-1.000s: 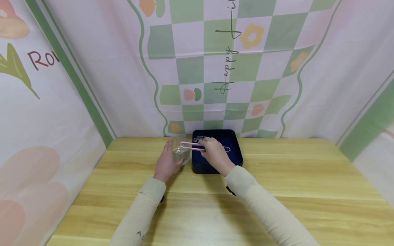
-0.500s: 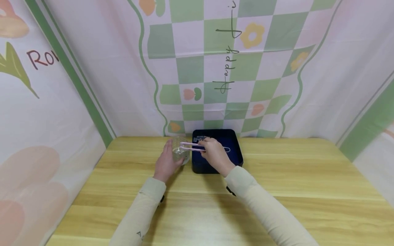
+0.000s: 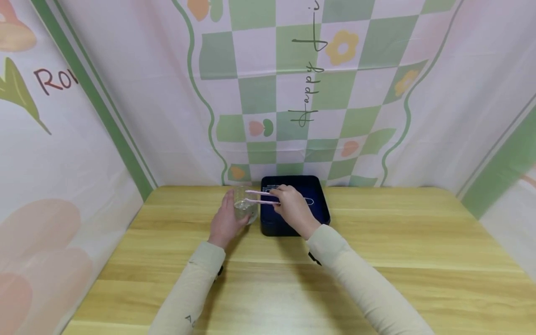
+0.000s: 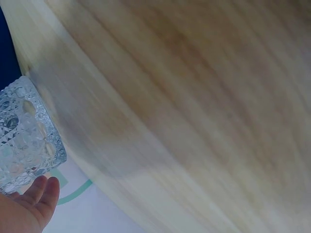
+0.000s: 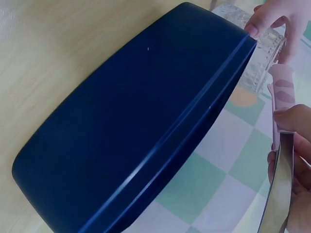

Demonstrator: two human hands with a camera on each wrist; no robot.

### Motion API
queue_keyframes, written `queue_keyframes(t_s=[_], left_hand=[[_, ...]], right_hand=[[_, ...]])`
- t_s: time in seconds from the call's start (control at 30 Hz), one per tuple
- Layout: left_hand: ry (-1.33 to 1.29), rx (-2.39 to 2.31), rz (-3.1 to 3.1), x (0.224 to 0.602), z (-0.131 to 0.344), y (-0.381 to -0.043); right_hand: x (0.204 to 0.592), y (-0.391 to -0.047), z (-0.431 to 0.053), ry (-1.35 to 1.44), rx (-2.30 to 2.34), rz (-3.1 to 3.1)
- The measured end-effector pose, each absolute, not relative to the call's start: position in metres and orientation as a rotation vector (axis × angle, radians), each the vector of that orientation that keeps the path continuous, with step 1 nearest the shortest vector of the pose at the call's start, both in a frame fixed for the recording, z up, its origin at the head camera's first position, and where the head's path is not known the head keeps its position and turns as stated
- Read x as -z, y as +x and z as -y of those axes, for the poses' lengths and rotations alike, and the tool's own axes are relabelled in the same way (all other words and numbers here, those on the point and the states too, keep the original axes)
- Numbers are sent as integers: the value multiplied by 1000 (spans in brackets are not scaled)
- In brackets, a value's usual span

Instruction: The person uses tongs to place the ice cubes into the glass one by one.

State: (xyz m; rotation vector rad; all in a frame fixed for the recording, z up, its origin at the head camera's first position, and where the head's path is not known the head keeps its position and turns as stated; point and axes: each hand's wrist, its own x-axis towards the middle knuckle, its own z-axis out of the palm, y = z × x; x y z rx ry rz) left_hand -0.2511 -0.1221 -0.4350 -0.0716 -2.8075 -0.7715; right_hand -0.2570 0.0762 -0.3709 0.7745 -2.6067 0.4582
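At the far side of the table, my left hand (image 3: 226, 221) grips a clear glass (image 3: 244, 208) from its left, thumb across the near side. The left wrist view shows the patterned wall of the glass (image 4: 29, 133) with fingertips against it. My right hand (image 3: 294, 208) holds tongs (image 3: 264, 202) with pink arms and a bent metal end. Their two pink tips stand apart at the rim of the glass, with nothing seen between them. In the right wrist view the thumb presses on the tongs (image 5: 283, 90) where pink meets metal.
A dark blue square tray (image 3: 276, 229) with raised walls sits just right of the glass, under my right hand, which hides part of its inside. A printed cloth (image 3: 293, 93) hangs close behind the wooden table (image 3: 268, 288).
The tips of the tongs have spread slightly further apart, the upper arm rising a little. Both hands keep nearly the same place, the left still around the glass.
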Motion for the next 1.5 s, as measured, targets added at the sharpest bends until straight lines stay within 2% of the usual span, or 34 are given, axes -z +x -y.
queue_keyframes(t_s=[0.53,0.9,1.5], left_hand=[[-85,741,2801,437,123,-252],[-74,734,2816,437,123,-253],[-73,724,2804,438,122,-252]], right_hand=[[351,-272,-96,655,-466,2621],[356,-286,-116,466,-480,2680],[373,-294,-134,305,-401,2750]])
